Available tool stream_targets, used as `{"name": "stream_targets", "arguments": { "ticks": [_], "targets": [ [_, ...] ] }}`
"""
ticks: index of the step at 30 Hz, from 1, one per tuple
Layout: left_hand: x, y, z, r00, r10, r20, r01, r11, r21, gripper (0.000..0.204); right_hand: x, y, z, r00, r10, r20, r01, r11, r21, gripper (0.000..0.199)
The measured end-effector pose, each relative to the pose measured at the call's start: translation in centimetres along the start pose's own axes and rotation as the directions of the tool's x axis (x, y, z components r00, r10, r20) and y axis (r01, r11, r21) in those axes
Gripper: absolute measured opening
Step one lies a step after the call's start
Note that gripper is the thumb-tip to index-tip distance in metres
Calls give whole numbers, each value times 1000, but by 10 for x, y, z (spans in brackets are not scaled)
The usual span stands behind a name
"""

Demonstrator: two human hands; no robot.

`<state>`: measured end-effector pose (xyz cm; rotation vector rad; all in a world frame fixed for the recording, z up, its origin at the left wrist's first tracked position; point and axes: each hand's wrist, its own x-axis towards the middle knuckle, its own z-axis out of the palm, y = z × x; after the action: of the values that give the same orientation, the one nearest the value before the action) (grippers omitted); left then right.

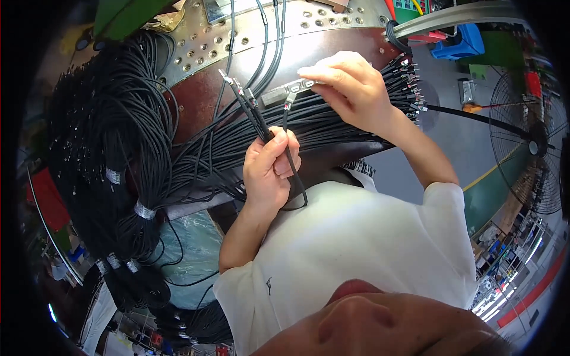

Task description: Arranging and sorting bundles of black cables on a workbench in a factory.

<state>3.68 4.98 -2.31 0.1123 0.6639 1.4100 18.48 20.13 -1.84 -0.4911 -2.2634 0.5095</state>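
Note:
My left hand (273,167) is closed round several black cables (256,116), their metal connector ends pointing up and away. One cable stands apart from that bunch, its silver connector (289,102) upright above my fingers and its tail looping down beside my wrist. My right hand (355,89) has its fingers bent toward the thumb at the end of a grey metal bar (282,95). Small silver frames with oval slots (300,86) sit at that end, beside my fingertips. What lies between those fingertips is too small to make out.
A thick row of black cables (332,121) lies across the dark red bench (199,101), connector ends at the right. Large tied cable bundles (139,113) hang at the left. Behind is a perforated metal plate (205,44). A blue holder (460,43) and a black fan (534,145) stand right.

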Motion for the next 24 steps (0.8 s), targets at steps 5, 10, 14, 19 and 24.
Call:
{"name": "stream_targets", "arguments": {
  "ticks": [5,10,14,19,24],
  "targets": [
    [1,-1,5,997,-17,-79,16,1000,-19,13,3,-17,-3,984,-173,42,177,976,-127,32],
    [1,-2,13,990,-8,-143,46,964,260,18,7,-20,-2,937,-244,251,292,940,-177,29],
    [-1,-7,12,963,253,-98,-195,897,397,36,-3,5,-1,954,-65,292,154,943,-294,22],
    [1,-2,18,978,130,-162,-100,979,180,25,-8,2,28,978,135,159,-139,990,19,18],
    [0,-2,18,989,56,-135,-34,987,158,30,-7,3,28,985,39,166,-31,998,-48,18]
  ]
}}
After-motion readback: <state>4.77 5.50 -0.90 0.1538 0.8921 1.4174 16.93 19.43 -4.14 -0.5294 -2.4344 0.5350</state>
